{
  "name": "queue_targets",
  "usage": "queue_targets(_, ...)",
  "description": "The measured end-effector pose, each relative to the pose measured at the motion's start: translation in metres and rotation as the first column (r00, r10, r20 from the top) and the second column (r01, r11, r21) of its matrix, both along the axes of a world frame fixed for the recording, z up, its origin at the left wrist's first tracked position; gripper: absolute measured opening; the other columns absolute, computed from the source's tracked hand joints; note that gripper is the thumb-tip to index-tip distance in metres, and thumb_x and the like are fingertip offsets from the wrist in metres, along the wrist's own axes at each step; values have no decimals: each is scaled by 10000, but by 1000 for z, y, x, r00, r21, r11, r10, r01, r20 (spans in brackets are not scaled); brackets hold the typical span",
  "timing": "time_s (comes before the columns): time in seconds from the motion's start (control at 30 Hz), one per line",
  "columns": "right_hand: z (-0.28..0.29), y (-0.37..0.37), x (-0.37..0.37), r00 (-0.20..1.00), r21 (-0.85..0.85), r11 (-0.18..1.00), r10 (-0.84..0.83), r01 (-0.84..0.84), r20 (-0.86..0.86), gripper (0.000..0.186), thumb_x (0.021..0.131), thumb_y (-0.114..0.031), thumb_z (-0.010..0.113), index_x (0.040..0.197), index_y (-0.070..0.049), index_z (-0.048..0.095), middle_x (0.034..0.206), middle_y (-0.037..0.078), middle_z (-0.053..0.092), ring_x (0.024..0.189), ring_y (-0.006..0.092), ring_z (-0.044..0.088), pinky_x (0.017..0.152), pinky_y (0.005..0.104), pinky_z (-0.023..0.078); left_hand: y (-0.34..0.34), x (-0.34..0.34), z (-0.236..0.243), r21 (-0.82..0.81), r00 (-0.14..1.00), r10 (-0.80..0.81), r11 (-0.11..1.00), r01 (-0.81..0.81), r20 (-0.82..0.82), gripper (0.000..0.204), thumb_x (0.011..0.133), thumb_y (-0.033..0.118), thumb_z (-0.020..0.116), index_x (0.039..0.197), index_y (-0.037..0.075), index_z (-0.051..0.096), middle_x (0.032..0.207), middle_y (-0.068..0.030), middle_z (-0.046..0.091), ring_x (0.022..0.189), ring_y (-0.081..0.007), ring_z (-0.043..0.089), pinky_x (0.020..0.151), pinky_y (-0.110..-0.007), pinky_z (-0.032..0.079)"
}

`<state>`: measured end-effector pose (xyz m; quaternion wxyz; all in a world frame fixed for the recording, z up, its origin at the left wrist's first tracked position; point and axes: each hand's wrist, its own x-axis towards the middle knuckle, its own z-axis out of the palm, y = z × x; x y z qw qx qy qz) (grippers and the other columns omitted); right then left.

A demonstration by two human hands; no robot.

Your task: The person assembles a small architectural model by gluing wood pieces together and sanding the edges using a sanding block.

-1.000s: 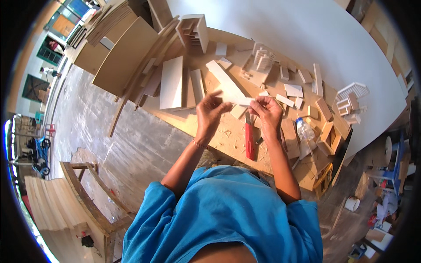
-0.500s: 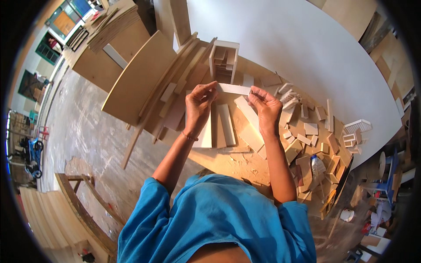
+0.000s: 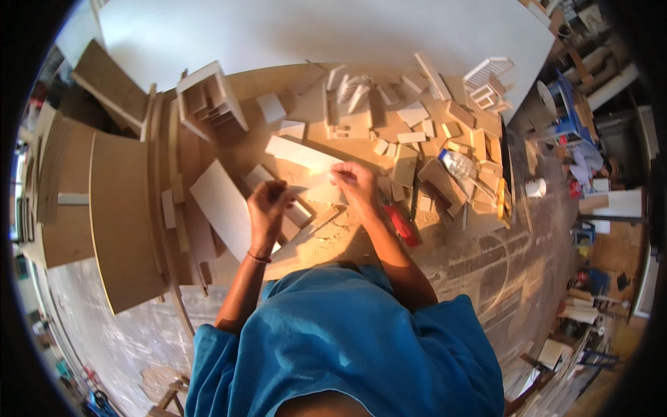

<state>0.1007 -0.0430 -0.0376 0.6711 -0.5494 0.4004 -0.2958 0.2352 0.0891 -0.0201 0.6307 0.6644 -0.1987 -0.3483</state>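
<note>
My left hand [image 3: 267, 212] is raised over the near part of the worktable, its fingers curled in and thumb bent toward them. What it holds, if anything, I cannot make out. Below it lie a wide white board [image 3: 221, 205] and narrower pale boards. To the right, my right hand [image 3: 356, 184] has its fingertips pinched together at the near end of a white strip of wood [image 3: 299, 153]. Whether those fingers grip the strip or only overlap it in view is unclear. The white strip held between both hands earlier cannot be clearly made out now.
Many wood offcuts [image 3: 411, 137] cover the table's right side, with a clear plastic bottle [image 3: 458, 165] and a red tool [image 3: 401, 226] among them. An open white wooden box [image 3: 212, 101] stands at the back left. Long planks [image 3: 174, 167] and a curved-looking panel [image 3: 125, 222] line the left.
My view has swung to the right, so the table's contents appear turned and farther left. Both hands have come lower and nearer to me, and the strip no longer plainly spans them.
</note>
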Motion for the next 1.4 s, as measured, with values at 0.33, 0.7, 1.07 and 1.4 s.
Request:
queue_targets(0.33,-11,-32,-103,937,-211,975,-140,74,-319,124,784,-29,629,887,39,622,752,95,650,667,121,623,600,241,487,-68,-72,-23,269,842,-392,913,307,370,103,768,43,603,855,-4,629,759,-144,645,610,-203,626,567,-293,485)
queue_targets(0.7,0,-105,-212,856,-618,771,-208,-154,-473,183,716,-41,660,887,-13,603,843,155,625,757,322,614,669,366,486,-166,-146,-14,255,394,-284,959,124,874,168,718,46,603,885,27,614,875,-126,579,842,-312,528,760,-393,413)
queue_targets(1.07,-12,-131,-270,761,-731,568,-259,-378,-595,329,694,-111,661,1012,-74,588,1139,124,515,1040,328,487,872,439,373,-294,-166,-63,427,123,-433,901,75,893,295,712,87,564,1005,67,600,1024,-90,580,978,-260,520,819,-452,389)
queue_targets(1.4,-14,-136,-274,827,-759,546,-196,-354,-527,353,685,-88,668,1018,-50,556,1093,130,557,992,314,526,853,429,386,-276,-191,-40,268,208,-269,963,33,940,392,690,43,551,1079,75,581,1102,-127,548,1013,-297,505,851,-456,360)
